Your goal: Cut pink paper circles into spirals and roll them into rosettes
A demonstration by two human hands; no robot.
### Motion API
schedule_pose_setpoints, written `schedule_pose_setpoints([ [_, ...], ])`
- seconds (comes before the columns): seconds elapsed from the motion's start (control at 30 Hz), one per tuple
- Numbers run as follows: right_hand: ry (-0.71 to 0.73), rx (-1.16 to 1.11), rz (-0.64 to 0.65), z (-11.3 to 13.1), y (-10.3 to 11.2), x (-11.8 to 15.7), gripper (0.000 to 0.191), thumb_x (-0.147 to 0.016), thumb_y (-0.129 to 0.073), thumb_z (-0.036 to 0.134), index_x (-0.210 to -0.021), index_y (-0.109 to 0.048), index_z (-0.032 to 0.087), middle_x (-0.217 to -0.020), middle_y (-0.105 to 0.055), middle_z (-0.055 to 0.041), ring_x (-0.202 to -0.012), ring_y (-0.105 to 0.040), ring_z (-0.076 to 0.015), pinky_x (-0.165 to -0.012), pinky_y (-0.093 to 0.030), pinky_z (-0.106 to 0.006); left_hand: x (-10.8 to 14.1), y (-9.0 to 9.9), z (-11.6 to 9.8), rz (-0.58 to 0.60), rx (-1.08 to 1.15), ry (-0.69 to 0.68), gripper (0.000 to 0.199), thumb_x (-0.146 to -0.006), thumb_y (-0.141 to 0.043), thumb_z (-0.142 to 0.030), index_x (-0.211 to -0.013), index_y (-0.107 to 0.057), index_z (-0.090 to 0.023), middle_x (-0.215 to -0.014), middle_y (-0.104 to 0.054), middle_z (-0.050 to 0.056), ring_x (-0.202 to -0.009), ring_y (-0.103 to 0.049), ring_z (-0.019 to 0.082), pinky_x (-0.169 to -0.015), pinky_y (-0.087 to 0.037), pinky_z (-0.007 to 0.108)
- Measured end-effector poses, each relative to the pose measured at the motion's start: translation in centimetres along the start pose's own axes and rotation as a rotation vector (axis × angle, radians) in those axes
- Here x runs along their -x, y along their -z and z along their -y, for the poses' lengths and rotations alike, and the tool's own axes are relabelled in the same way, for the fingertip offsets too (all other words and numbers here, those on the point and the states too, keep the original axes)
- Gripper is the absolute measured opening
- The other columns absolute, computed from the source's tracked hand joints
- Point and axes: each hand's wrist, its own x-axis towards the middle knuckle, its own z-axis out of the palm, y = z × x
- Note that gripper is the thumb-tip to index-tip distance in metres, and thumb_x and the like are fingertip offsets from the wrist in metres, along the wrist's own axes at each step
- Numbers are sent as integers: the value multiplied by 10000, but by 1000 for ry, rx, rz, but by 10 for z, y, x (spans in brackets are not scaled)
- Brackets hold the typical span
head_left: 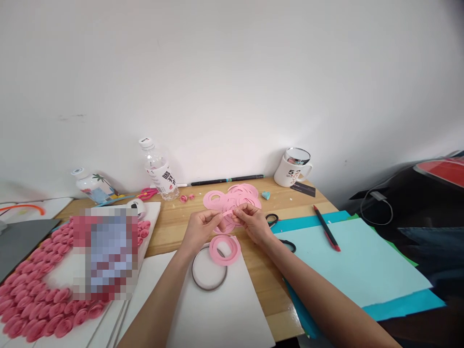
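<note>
Pink strip: a narrow, pale-pink paper strip (228, 212) sits at the centre of the frame, stretched between the two hands, its long axis running roughly left to right.
Left hand: the left hand (200, 227) comes from lower left, fingers pinching the strip's left end.
Right hand: the right hand (253, 223) comes from lower right, fingertips pressed together on its right end; neither hand is nearer, as both touch it.
Pink pile: a heap of flat pink paper rings (241, 193) lies just beyond the fingers, toward the top of the frame.
Lower centre: a flat pink paper ring (224, 250) overlaps a thin grey hoop (194, 275), below the strip and between the forearms.
Underneath: a white sheet (221, 319) on the wooden counter (170, 227) carries the hoop.
</note>
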Motion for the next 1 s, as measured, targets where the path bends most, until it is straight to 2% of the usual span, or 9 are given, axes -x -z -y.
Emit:
schedule_pose_setpoints([
  [0.3, 2, -34, 12, -1, 0, -1, 254, -523, -812, 321, -597, -628, 163, -552, -634, 24, -507, -566, -77, -513, -463, -187, -1, -1, 1, 61, 80, 56, 194, -739, -572, -301, -659, -625, -133, -585, -592, -2, -521, -525, 102, -563, -436, 230],
  [0.5, 12, 2, -13, -5, 3, -4, 236, -521, -807, 327, -578, -650, 160, -586, -658, -4, -519, -562, -91, -495, -461, -198, -1, -1, 0, 76, 78, 52, 237, -740, -577, -307, -581, -594, -131, -583, -611, 12, -538, -550, 111, -580, -447, 235],
  [0.67, -16, -20, -20, -7, 5, -5, 214, -516, -810, 304, -578, -666, 158, -562, -653, -2, -510, -568, -92, -499, -460, -198, 0, -2, -3, 76, 84, 65, 249, -759, -556, -343, -639, -621, -134, -583, -614, 9, -516, -550, 108, -577, -455, 241],
  [0.8, -63, -78, -6, -8, 4, -5, 182, -530, -807, 267, -614, -689, 157, -600, -665, 10, -566, -602, -84, -579, -481, -192, -1, -3, -2, 59, 57, 64, 272, -767, -533, -334, -598, -615, -138, -577, -626, 15, -507, -559, 111, -545, -450, 230],
  [0.93, -107, -123, 33, -7, 4, -5, 179, -522, -808, 215, -655, -704, 157, -694, -696, 2, -670, -638, -104, -739, -501, -234, -2, -3, 0, 32, 42, 55, 260, -758, -530, -319, -591, -616, -139, -569, -635, 19, -501, -563, 115, -525, -450, 225],
  [1.0, -109, -125, 46, -7, 5, -5, 181, -523, -805, 196, -668, -704, 157, -729, -706, -7, -684, -647, -112, -763, -502, -251, -2, -2, 1, 22, 40, 55, 261, -756, -534, -330, -603, -622, -138, -578, -637, 21, -508, -564, 116, -531, -454, 225],
])
